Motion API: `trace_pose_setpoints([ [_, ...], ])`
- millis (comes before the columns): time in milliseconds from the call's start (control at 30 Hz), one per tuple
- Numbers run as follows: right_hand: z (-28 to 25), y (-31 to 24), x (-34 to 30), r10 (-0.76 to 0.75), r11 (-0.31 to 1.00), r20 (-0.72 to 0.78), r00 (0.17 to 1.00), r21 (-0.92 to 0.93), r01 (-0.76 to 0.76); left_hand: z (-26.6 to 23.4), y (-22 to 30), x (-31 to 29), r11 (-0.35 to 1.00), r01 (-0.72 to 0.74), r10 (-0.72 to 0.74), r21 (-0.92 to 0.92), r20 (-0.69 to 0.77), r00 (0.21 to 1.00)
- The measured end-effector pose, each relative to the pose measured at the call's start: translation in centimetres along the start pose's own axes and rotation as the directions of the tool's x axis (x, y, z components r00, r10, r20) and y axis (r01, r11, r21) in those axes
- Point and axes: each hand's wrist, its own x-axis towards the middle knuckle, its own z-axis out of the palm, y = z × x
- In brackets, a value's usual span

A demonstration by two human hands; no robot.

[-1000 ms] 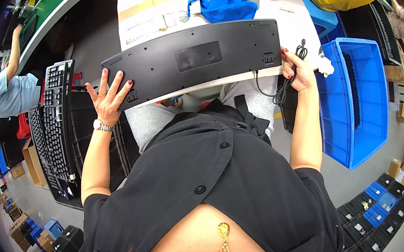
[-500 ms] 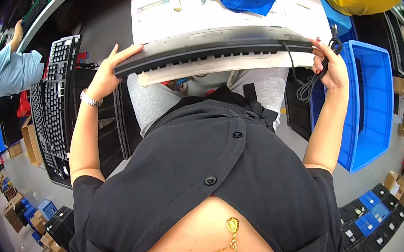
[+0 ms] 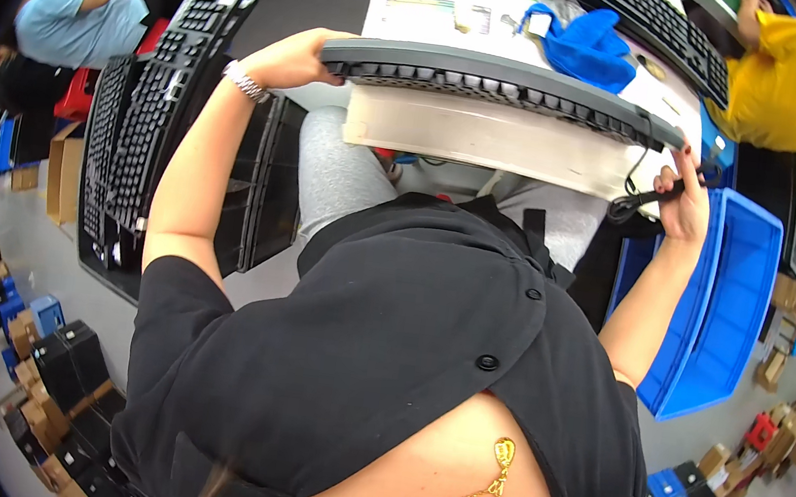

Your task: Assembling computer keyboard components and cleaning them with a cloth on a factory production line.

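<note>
Keyboard (image 3: 497, 87), black and turned edge-on, is held level above the white table (image 3: 491, 141) edge. Its left end is clasped by the closed left hand (image 3: 287, 56); its right end and the bundled black cable (image 3: 638, 194) are gripped by the curled right hand (image 3: 684, 199). Stacked keyboards (image 3: 152, 109) are seen at left.

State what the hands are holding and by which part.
A black keyboard, held by its two ends: left hand at the left end, right hand at the right end, with its cable.

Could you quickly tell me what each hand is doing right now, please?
Left hand: closed on the left end of the black keyboard.
Right hand: gripping its right end and cable.
</note>
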Motion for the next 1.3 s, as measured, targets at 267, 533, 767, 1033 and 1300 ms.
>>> trace_pose_setpoints([
  [267, -1.4, 0.9, 1.8, -0.038, 0.999, -0.034, 0.999, 0.018, 0.039, 0.7, 0.6, 0.0, 0.993, 0.098, -0.103, -0.069, -0.069, 0.992],
  [533, -1.1, 1.5, 1.7, -0.055, 0.997, -0.021, 0.998, 0.043, 0.056, 2.0, 0.8, -1.6, 0.857, -0.368, 0.238, -0.362, -0.355, 0.904],
  [767, 0.6, 1.7, -0.3, -0.078, 0.997, 0.029, 0.997, 0.032, 0.077, 0.4, 4.7, -1.1, 0.959, -0.037, -0.004, -0.28, -0.144, 0.99],
  [1033, 0.0, 2.4, -0.4, -0.068, 0.998, 0.005, 0.998, 0.011, 0.068, 0.1, 8.0, 2.4, 1.0, 0.003, -0.004, -0.02, -0.054, 0.999],
  [1300, -0.3, 2.3, 0.3, -0.042, 0.997, 0.024, 0.999, 0.058, 0.04, 2.6, 9.2, 7.1, 0.978, -0.177, 0.191, 0.111, -0.136, 0.972],
])
